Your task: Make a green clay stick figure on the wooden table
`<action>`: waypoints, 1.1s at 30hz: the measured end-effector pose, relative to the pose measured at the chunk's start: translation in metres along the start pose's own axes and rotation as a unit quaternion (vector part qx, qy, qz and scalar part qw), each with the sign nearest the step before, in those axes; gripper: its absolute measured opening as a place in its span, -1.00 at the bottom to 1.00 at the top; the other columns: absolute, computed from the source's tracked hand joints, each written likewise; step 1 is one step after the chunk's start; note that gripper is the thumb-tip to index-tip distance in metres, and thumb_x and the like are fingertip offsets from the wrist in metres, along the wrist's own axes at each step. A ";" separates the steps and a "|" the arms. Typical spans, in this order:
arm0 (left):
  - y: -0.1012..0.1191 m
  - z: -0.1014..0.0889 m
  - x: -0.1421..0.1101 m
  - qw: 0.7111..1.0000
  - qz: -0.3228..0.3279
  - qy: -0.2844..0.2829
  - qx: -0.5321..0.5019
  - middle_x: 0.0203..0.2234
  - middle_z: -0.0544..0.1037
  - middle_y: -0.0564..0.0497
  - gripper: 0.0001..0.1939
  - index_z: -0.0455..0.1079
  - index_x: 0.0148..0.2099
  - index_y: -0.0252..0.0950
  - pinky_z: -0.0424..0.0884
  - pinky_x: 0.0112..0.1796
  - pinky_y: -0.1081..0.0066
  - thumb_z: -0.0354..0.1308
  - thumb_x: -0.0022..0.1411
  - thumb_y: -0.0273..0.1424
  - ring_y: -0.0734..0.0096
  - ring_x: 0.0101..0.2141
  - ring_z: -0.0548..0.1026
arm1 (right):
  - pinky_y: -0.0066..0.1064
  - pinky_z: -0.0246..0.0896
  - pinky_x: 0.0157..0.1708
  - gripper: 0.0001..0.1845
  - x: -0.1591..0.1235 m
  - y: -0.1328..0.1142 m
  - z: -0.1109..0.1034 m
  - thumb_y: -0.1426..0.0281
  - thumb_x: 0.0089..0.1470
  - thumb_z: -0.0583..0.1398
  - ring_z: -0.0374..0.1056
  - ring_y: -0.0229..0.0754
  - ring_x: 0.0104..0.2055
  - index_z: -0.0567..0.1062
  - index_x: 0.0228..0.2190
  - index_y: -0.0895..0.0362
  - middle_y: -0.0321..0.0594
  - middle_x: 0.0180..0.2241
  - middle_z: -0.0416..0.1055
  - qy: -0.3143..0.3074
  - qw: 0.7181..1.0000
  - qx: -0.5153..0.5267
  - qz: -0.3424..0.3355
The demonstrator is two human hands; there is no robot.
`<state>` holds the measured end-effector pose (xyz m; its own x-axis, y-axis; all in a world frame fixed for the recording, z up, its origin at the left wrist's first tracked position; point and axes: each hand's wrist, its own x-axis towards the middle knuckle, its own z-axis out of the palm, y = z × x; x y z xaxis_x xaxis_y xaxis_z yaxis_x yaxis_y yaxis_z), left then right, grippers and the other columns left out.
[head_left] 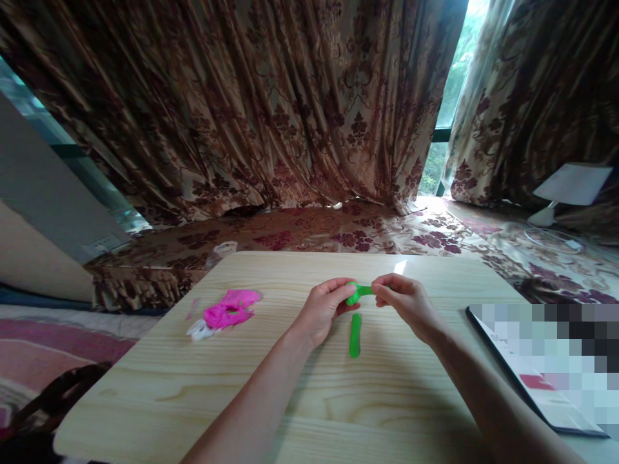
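Observation:
Above the middle of the table, my left hand (329,304) is closed around a lump of green modelling clay (353,293). The fingers of my right hand (399,296) pinch the drawn-out end of the same clay. Between the two hands it narrows into a short neck. A separate green clay strip (355,335) lies on the table just below the hands, long and rounded at its end, touched by neither hand. My fingers cover part of the held clay.
On the pale wooden table (222,386), a crumpled pink thing (232,308) lies at the left beside a white plastic scrap (200,330). A flat dark-edged panel, partly blurred out (527,380), rests at the right. Beyond stand a lamp (573,183) and patterned curtains (309,116).

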<state>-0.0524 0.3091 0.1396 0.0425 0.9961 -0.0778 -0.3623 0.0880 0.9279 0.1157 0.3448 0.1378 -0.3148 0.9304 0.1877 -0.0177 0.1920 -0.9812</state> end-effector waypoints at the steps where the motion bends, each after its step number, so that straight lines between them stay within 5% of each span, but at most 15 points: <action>1: 0.000 -0.001 0.001 1.000 0.001 0.009 -0.007 -0.36 0.49 -0.04 -0.75 0.42 -0.25 -0.35 0.39 -0.22 0.34 0.23 -0.02 -0.37 0.46 -0.36 0.44 | -0.45 0.25 -0.45 -0.74 0.000 -0.002 -0.002 0.23 -0.02 0.18 0.32 -0.30 -0.50 0.47 -0.41 0.19 -0.28 -0.55 0.39 -0.009 1.000 0.018 0.014; 6: -0.001 -0.001 0.002 1.000 0.003 0.008 -0.014 -0.31 0.49 -0.06 -0.72 0.41 -0.20 -0.35 0.36 -0.16 0.30 0.21 0.01 -0.35 0.42 -0.31 0.45 | -0.39 0.29 -0.40 -0.55 -0.003 -0.004 0.004 0.21 -0.03 0.17 0.39 -0.22 -0.36 0.37 -0.09 0.10 -0.19 -0.27 0.43 -0.030 0.998 0.053 0.034; 12: -0.003 0.006 -0.002 0.999 0.014 -0.026 0.012 -0.36 0.51 -0.04 -0.72 0.42 -0.21 -0.37 0.32 -0.12 0.31 0.23 -0.02 -0.39 0.44 -0.32 0.45 | -0.50 0.10 -0.59 -0.77 -0.001 0.012 0.016 0.29 -0.10 0.23 0.22 -0.35 -0.58 0.52 -0.40 0.20 -0.31 -0.60 0.39 -0.016 1.000 0.011 -0.002; 16: -0.004 0.006 -0.001 1.000 0.016 -0.018 0.013 -0.39 0.51 -0.03 -0.73 0.43 -0.23 -0.37 0.34 -0.17 0.33 0.25 -0.04 -0.39 0.47 -0.36 0.45 | -0.51 0.04 -0.62 -0.77 0.000 0.010 0.010 0.28 -0.12 0.24 0.17 -0.38 -0.62 0.51 -0.48 0.22 -0.31 -0.64 0.36 -0.004 1.000 0.016 0.013; 19: -0.003 -0.001 0.004 1.000 0.018 0.022 -0.009 -0.38 0.51 -0.06 -0.73 0.42 -0.24 -0.37 0.37 -0.20 0.33 0.25 -0.05 -0.40 0.44 -0.35 0.46 | -0.51 0.07 -0.61 -0.74 0.002 0.004 -0.003 0.26 -0.16 0.26 0.20 -0.36 -0.60 0.51 -0.49 0.23 -0.27 -0.61 0.38 0.006 0.999 0.019 0.042; 24: 0.004 -0.019 0.014 0.986 0.057 0.153 -0.031 -0.37 0.51 -0.06 -0.73 0.38 -0.22 -0.36 0.42 -0.27 0.35 0.22 -0.04 -0.41 0.48 -0.41 0.46 | -0.52 0.10 -0.58 -0.67 0.009 0.001 -0.031 0.23 -0.21 0.28 0.24 -0.35 -0.55 0.49 -0.39 0.20 -0.26 -0.54 0.39 0.112 0.992 0.027 0.050; 27: 0.005 -0.027 0.018 0.981 0.072 0.164 0.080 -0.35 0.51 -0.06 -0.68 0.33 -0.11 -0.32 0.43 -0.36 0.35 0.08 0.08 -0.30 0.47 -0.47 0.47 | -0.58 -0.02 -0.67 -0.64 0.010 0.001 -0.036 0.20 -0.18 0.27 0.16 -0.41 -0.62 0.47 -0.33 0.17 -0.29 -0.56 0.37 0.135 0.990 0.017 0.044; 29: 0.004 -0.034 0.021 0.938 0.116 0.205 0.253 -0.33 0.51 -0.07 -0.65 0.31 -0.07 -0.30 0.42 -0.39 0.35 0.00 0.13 -0.26 0.43 -0.47 0.47 | -0.60 -0.13 -0.72 -0.68 0.009 0.002 -0.032 0.20 -0.16 0.26 0.06 -0.45 -0.67 0.47 -0.40 0.18 -0.32 -0.59 0.34 0.119 0.992 0.014 0.042; 31: 0.002 -0.043 0.023 0.863 0.165 0.249 0.408 -0.27 0.49 -0.07 -0.68 0.34 -0.09 -0.26 0.39 -0.30 0.32 0.01 0.11 -0.29 0.37 -0.37 0.46 | -0.61 -0.15 -0.74 -0.71 0.008 0.002 -0.026 0.20 -0.16 0.26 0.03 -0.47 -0.68 0.47 -0.46 0.20 -0.32 -0.59 0.33 0.103 0.993 0.022 0.047; 33: 0.001 -0.053 0.022 0.813 0.185 0.265 0.484 -0.27 0.49 -0.06 -0.76 0.41 -0.20 -0.23 0.31 -0.16 0.26 0.08 0.04 -0.37 0.28 -0.25 0.42 | -0.61 -0.07 -0.73 -0.70 0.007 0.003 -0.020 0.20 -0.15 0.25 0.11 -0.44 -0.64 0.48 -0.46 0.20 -0.28 -0.56 0.35 0.096 0.993 0.030 0.061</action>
<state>-0.1015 0.3320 0.1198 -0.4031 0.8395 0.3643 0.6554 -0.0129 0.7551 0.1329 0.3582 0.1370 -0.1307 0.9891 0.0672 -0.0500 0.0611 -0.9969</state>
